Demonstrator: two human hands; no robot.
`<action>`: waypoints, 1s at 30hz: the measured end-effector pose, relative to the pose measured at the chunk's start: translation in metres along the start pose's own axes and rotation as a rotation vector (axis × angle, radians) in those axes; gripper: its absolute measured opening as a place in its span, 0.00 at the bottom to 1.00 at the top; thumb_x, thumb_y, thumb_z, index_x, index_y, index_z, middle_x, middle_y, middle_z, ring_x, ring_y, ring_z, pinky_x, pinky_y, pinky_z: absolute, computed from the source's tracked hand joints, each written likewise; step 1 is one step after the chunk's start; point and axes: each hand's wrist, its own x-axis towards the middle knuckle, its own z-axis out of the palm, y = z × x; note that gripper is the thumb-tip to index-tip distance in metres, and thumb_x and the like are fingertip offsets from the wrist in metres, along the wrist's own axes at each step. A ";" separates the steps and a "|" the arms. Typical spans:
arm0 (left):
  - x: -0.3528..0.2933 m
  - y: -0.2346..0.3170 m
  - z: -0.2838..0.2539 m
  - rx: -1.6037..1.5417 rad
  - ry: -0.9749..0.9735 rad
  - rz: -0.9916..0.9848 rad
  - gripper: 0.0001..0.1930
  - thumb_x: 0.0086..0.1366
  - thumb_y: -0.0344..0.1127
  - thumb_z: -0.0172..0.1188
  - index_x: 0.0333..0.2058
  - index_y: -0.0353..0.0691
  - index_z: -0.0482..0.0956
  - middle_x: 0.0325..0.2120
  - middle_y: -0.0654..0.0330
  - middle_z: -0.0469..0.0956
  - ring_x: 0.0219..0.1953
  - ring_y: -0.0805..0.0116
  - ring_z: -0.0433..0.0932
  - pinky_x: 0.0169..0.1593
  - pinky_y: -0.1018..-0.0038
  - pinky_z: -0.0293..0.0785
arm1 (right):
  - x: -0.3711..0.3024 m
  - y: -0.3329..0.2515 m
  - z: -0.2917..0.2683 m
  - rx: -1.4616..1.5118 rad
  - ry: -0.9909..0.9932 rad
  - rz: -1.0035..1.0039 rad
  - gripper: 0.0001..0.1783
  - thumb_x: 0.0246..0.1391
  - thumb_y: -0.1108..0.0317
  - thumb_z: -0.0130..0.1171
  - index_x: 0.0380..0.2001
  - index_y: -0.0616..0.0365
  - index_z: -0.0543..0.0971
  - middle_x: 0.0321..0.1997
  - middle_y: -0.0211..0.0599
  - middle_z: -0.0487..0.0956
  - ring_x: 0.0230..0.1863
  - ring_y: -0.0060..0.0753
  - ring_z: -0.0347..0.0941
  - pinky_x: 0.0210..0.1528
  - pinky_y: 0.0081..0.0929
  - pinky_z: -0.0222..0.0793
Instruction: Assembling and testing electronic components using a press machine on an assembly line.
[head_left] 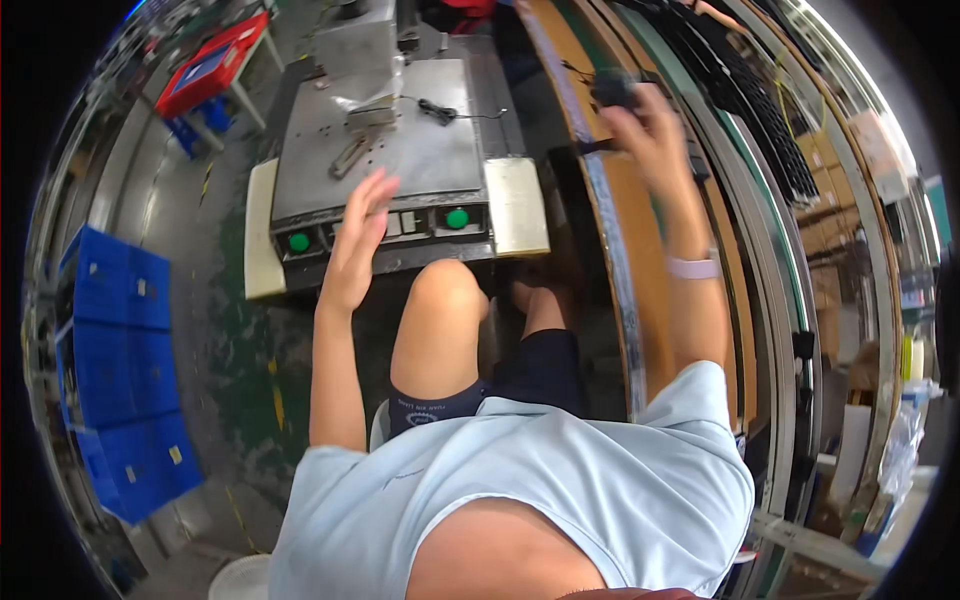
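My left hand (pixel 358 240) hovers by the near edge of a grey metal machine table (pixel 425 165), its fingers stretched out and holding nothing. On my right, my right hand (pixel 652 140) reaches over a brown board ledge, smeared by motion. A dark black object (pixel 614 88) is at its fingertips; I cannot tell its kind or whether the hand grips it. A coiled black cable (pixel 436 112) lies on the machine table, beside the press head (pixel 370 112). A small metal piece (pixel 352 155) lies just beyond my left fingers.
Two green buttons, the left (pixel 299 242) and the right (pixel 457 218), face me on the machine's front. Blue bins (pixel 125 375) stand at the left, with a red-topped stand (pixel 212 68) farther off. The brown ledge (pixel 650 310) and metal rails (pixel 790 350) run along my right.
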 end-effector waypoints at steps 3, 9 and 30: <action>-0.048 -0.036 -0.007 -0.024 0.044 -0.214 0.26 0.72 0.47 0.45 0.61 0.36 0.64 0.56 0.54 0.70 0.58 0.64 0.67 0.60 0.70 0.60 | -0.012 0.056 -0.140 -0.711 0.252 -0.007 0.21 0.55 0.59 0.65 0.48 0.57 0.77 0.38 0.40 0.81 0.34 0.35 0.76 0.40 0.28 0.71; -0.110 -0.083 -0.026 0.043 0.089 -0.469 0.16 0.68 0.33 0.52 0.52 0.35 0.73 0.51 0.55 0.74 0.53 0.66 0.71 0.57 0.73 0.64 | -0.122 0.203 -0.386 -1.155 0.288 0.767 0.30 0.50 0.48 0.63 0.44 0.66 0.80 0.38 0.53 0.82 0.39 0.49 0.78 0.43 0.37 0.74; 0.188 -0.113 -0.120 0.465 0.395 0.254 0.20 0.55 0.36 0.69 0.46 0.39 0.77 0.44 0.59 0.80 0.44 0.69 0.77 0.50 0.73 0.70 | 0.005 0.032 -0.168 -0.769 0.321 -0.173 0.33 0.48 0.70 0.68 0.58 0.53 0.69 0.52 0.52 0.74 0.42 0.44 0.76 0.45 0.36 0.76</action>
